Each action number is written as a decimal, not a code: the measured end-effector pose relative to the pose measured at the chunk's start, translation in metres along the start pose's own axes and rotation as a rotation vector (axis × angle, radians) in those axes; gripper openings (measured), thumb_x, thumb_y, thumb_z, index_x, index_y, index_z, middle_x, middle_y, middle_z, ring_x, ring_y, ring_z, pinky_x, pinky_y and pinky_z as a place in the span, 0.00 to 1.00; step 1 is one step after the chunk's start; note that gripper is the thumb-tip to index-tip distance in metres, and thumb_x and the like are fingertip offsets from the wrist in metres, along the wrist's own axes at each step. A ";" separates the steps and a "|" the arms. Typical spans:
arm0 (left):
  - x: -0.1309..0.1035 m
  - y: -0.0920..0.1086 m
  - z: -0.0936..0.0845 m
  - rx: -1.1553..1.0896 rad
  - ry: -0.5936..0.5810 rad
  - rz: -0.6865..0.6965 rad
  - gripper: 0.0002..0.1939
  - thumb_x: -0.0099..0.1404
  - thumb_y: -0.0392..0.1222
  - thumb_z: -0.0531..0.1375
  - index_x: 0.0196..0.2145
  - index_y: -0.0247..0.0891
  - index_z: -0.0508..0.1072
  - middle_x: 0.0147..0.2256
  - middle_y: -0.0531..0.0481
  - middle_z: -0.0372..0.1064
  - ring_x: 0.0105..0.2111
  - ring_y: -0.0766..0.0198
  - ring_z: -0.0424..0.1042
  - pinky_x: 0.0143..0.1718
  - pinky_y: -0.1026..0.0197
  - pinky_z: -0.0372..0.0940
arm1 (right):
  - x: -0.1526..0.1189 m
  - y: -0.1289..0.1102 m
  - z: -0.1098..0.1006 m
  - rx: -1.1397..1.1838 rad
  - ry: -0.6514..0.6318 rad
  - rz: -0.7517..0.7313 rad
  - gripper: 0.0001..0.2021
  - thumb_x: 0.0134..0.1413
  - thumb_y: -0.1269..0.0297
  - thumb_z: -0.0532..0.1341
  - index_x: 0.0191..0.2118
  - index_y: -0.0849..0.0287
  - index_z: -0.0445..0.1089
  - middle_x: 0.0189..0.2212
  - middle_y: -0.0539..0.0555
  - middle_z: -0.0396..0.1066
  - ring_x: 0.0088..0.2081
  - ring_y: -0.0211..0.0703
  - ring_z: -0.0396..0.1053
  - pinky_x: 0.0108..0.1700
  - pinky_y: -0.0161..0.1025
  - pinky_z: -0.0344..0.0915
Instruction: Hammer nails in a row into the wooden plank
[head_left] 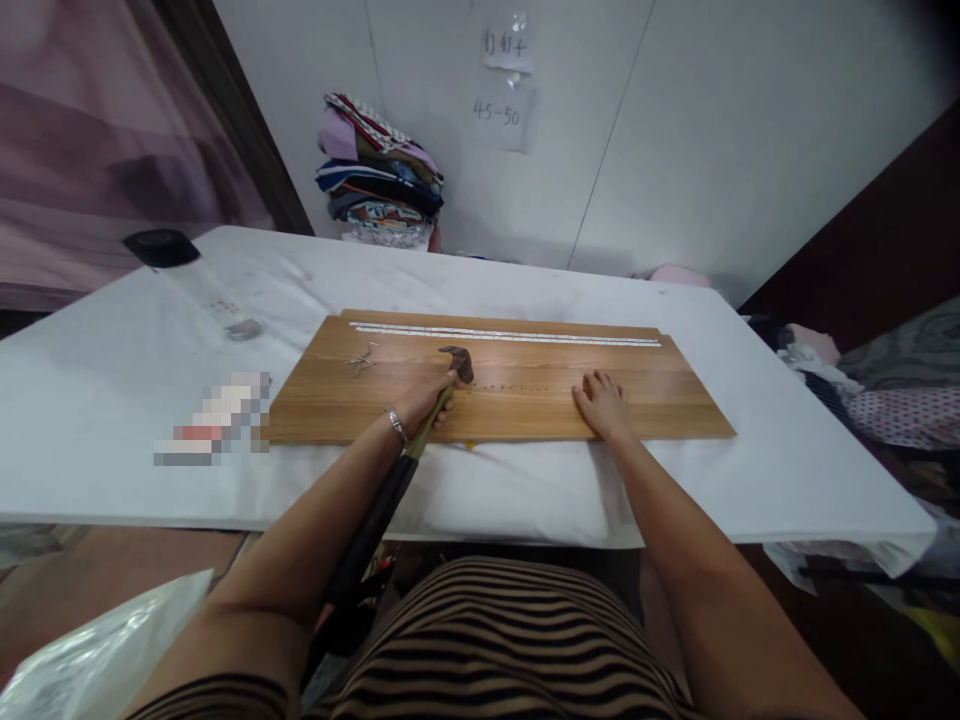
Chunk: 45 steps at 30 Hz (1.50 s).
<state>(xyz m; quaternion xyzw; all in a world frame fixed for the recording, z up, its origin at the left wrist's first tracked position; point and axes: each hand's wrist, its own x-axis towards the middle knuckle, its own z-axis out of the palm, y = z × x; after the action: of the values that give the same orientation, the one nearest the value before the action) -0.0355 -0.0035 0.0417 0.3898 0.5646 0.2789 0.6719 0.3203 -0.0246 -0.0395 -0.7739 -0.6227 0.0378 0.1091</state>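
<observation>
A claw hammer (459,364) is gripped in my left hand (429,402), close up by its dark metal head. Its handle slants back toward my body and ends in a long black grip. The head is over a wooden board (322,405), beside a straight row of small dark nails or nail holes (517,388), too small to tell which. My right hand (602,404) rests on the board to the right of that row, fingers stretched out and holding nothing. Several loose nails (363,360) lie in a small heap on the board's left part.
White measuring strips (510,336) run along the board's far edge. The board lies on a white-covered table (675,490). At the left are a clear bottle with a black cap (161,247) and a blurred-out object (217,418). Folded clothes (382,175) are stacked against the wall.
</observation>
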 end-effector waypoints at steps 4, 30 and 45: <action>-0.003 0.001 0.001 -0.005 0.014 -0.006 0.15 0.76 0.53 0.54 0.41 0.38 0.70 0.18 0.59 0.58 0.12 0.70 0.53 0.12 0.69 0.51 | 0.001 0.001 0.002 -0.001 0.010 0.003 0.27 0.73 0.53 0.51 0.67 0.59 0.70 0.73 0.66 0.62 0.74 0.59 0.56 0.71 0.60 0.52; 0.008 -0.001 -0.005 0.027 -0.005 -0.008 0.17 0.74 0.57 0.56 0.40 0.39 0.70 0.19 0.59 0.58 0.12 0.70 0.53 0.13 0.69 0.50 | 0.000 0.001 0.003 -0.001 0.030 -0.007 0.26 0.73 0.53 0.51 0.66 0.58 0.71 0.72 0.66 0.64 0.72 0.59 0.58 0.70 0.60 0.53; 0.003 0.002 -0.001 0.029 0.016 -0.012 0.16 0.74 0.54 0.55 0.40 0.39 0.70 0.19 0.58 0.57 0.14 0.70 0.52 0.14 0.68 0.49 | 0.000 -0.001 0.000 -0.014 0.014 -0.001 0.26 0.73 0.54 0.52 0.67 0.60 0.70 0.73 0.67 0.63 0.73 0.60 0.57 0.71 0.60 0.53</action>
<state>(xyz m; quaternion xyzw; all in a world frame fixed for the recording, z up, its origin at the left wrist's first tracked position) -0.0363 0.0002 0.0413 0.3938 0.5762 0.2699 0.6633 0.3194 -0.0246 -0.0391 -0.7745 -0.6227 0.0280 0.1079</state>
